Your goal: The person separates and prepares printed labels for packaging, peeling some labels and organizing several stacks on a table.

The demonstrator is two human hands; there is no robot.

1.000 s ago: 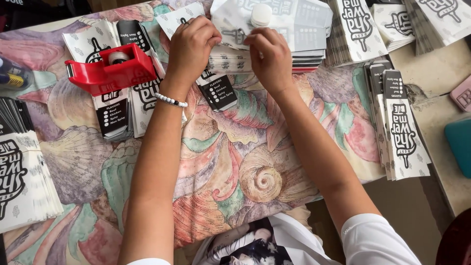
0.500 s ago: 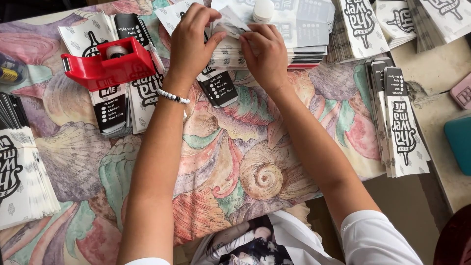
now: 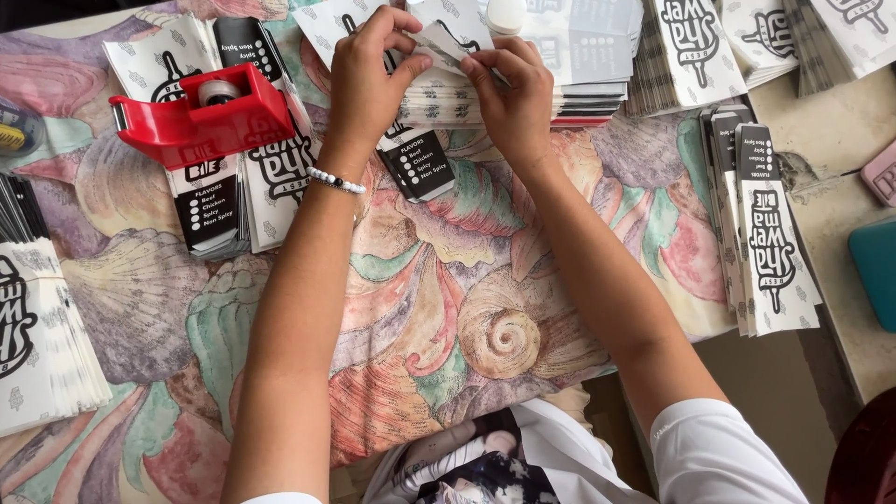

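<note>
We held a printed paper sheet between both hands at the far middle of the table. Our left hand pinched its left part, thumb and fingers closed on the paper. Our right hand gripped its right part, fingers curled and closed on the edge. The sheet was raised slightly above a flat stack of similar sheets, which lay directly beneath and to the right of it.

A red tape dispenser stood to the left of our left hand, apart from it, resting on black-and-white wrappers. A further bundle of wrappers lay at the right edge of the shell-patterned cloth, well apart from our right forearm. Another pile sat at the near left edge of the table. A white cap stood on the far stack, just beyond our right fingers.

Open room lay in the near middle of the cloth, between and beneath our forearms. The far edge was crowded with stacks on both sides of the hands. A teal object lay past the right edge of the cloth.
</note>
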